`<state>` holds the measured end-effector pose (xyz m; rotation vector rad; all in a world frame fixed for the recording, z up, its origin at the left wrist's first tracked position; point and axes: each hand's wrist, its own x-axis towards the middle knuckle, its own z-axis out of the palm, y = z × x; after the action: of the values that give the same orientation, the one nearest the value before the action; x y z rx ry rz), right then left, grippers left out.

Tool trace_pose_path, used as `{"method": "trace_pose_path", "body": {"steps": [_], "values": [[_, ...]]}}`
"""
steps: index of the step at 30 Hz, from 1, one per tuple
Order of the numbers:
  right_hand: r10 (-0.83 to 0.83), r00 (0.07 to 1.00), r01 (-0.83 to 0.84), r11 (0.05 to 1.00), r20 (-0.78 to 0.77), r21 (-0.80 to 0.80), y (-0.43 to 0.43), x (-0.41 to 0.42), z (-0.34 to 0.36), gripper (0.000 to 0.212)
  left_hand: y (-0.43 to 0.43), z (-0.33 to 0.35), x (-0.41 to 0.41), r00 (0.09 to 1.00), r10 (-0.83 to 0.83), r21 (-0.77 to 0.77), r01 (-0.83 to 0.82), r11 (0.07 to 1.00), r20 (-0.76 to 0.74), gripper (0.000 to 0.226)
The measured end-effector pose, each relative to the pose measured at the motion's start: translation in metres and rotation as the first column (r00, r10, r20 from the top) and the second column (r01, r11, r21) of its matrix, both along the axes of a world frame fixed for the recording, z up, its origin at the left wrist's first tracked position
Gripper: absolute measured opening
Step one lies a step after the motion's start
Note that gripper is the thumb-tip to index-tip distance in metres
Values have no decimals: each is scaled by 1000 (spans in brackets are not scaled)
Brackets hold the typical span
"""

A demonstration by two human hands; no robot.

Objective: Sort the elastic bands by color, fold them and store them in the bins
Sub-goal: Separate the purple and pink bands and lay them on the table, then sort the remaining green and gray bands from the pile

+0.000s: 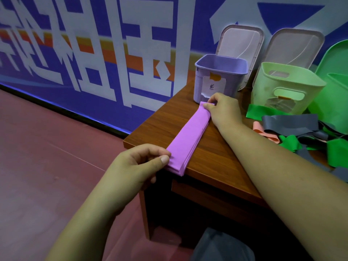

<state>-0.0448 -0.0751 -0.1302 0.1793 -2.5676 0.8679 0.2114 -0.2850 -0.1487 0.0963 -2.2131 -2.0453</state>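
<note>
A stack of purple elastic bands point(188, 136) lies stretched flat along the left edge of the wooden table point(211, 159). My left hand point(139, 164) pinches its near end, which hangs just over the table corner. My right hand point(222, 108) pinches the far end, right in front of the purple bin point(220, 78). The purple bin stands open with a paper label on its front. A light green bin point(286, 85) stands to its right.
A heap of grey, green and orange bands point(305, 134) covers the table's right side. Two lids point(243, 42) lean against the blue wall behind the bins. A larger green container point(337, 85) stands at the far right. Red floor lies left of the table.
</note>
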Motion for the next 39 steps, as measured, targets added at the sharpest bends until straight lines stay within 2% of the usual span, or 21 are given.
{"method": "trace_pose_path", "body": {"steps": [11,16,19,23,28,31,35,39], "values": [[-16,1000,15,998,22,61,-1,0,0,29,3,-2,0,1000,13,-49,-15,999,-25,8],[1,999,-2,1000,34,27,1,9,5,40,4,5,3,998,49,-140,-54,989,-41,6],[10,995,-10,1000,94,-7,5,14,11,47,7,16,2,996,57,-196,-69,978,-65,4],[63,986,-58,998,152,-38,23,27,29,39,24,35,-4,992,42,-243,-70,967,-118,10],[140,984,-122,980,106,-160,77,53,59,11,74,64,-22,984,-77,-278,30,960,-160,11],[138,987,-122,976,80,-180,128,68,77,15,119,80,-40,959,-192,-352,110,929,-208,12],[44,998,-34,975,39,-219,206,88,91,20,191,94,-77,905,-307,-434,159,887,-295,19],[-72,996,81,957,42,-277,282,104,90,21,262,107,-120,865,-417,-517,229,824,-280,24]]}}
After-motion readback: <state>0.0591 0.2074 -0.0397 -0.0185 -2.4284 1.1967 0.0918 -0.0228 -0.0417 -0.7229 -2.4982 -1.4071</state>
